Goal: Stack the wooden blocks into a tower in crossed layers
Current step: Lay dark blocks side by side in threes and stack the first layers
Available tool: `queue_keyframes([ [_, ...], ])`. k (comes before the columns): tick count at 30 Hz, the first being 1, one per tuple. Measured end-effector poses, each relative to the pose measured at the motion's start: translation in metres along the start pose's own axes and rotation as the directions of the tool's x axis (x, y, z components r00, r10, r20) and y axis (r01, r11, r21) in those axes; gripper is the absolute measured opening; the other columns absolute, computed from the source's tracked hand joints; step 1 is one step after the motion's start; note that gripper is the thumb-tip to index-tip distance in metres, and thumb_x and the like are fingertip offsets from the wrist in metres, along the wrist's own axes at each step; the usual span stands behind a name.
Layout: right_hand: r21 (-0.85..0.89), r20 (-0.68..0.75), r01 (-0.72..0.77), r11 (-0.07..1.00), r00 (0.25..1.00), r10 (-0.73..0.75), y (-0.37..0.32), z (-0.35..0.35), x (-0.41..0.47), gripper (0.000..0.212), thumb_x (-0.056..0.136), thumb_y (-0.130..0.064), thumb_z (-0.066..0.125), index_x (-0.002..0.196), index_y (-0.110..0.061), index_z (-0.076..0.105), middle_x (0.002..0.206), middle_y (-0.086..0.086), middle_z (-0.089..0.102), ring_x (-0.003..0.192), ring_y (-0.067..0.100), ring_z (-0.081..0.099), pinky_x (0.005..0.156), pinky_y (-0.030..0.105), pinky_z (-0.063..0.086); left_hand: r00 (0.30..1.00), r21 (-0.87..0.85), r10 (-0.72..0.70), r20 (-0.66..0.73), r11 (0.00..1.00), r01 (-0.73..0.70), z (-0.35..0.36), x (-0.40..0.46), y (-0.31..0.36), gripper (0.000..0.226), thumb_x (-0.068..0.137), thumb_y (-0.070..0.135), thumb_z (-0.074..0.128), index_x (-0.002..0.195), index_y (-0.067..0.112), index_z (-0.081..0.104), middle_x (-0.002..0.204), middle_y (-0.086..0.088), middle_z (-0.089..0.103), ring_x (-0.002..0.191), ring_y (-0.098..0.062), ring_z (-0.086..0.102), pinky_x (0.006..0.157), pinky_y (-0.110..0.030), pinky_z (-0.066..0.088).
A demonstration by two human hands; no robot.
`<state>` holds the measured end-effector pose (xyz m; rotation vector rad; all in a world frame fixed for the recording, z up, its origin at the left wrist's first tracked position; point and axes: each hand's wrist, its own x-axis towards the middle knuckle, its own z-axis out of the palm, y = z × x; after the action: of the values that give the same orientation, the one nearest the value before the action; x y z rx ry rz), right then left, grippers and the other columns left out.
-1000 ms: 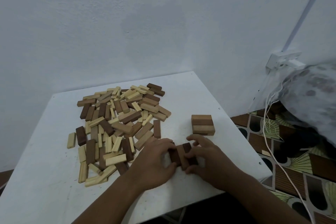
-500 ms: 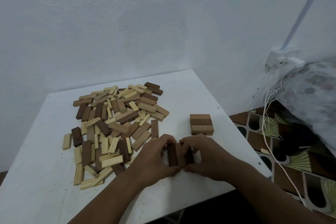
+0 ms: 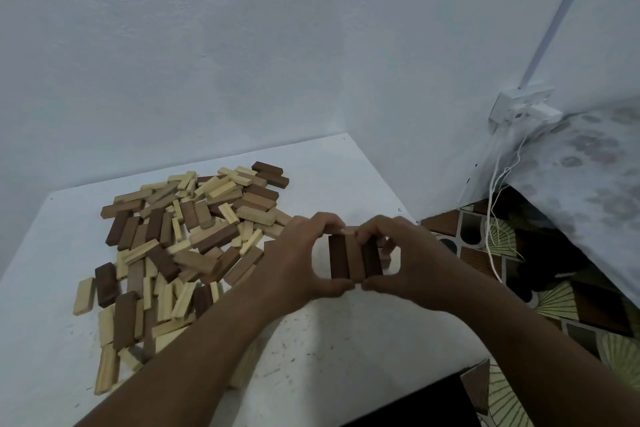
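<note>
Spanning the white tabletop (image 3: pixel 311 350), loose pile of wooden blocks (image 3: pixel 180 246) lay left. Three-block row (image 3: pixel 353 258) was raised over tabletop's right part, left hand (image 3: pixel 298 263) and right hand (image 3: pixel 412 263) pinching its ends. Light, rigid, smooth; squeeze ends evenly or the middle block likely slips.

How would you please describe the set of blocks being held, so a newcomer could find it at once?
On the white table, look right of the loose pile of blocks, between the left hand and the right hand. The three blocks are pressed side by side in one row, unlike the scattered ones.
</note>
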<state>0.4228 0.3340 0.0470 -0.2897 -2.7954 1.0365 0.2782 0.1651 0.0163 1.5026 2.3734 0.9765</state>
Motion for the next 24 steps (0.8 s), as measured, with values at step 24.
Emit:
queue_keyframes([
  [24,0.066,0.02,-0.019,0.998,1.0,0.018,0.057,-0.005,0.037,0.058,0.066,-0.026,0.087,0.111,-0.037,0.051,0.11,-0.021,0.057,0.102,0.005,0.051,0.073,0.021,0.046,0.994,-0.102,-0.093,0.054,0.99,0.098,0.03,0.044,-0.018,0.097,0.065,0.045,0.088,0.142,0.045,0.029,0.126,0.023,0.057,0.121,-0.002,0.042,0.095,-0.027,0.04],
])
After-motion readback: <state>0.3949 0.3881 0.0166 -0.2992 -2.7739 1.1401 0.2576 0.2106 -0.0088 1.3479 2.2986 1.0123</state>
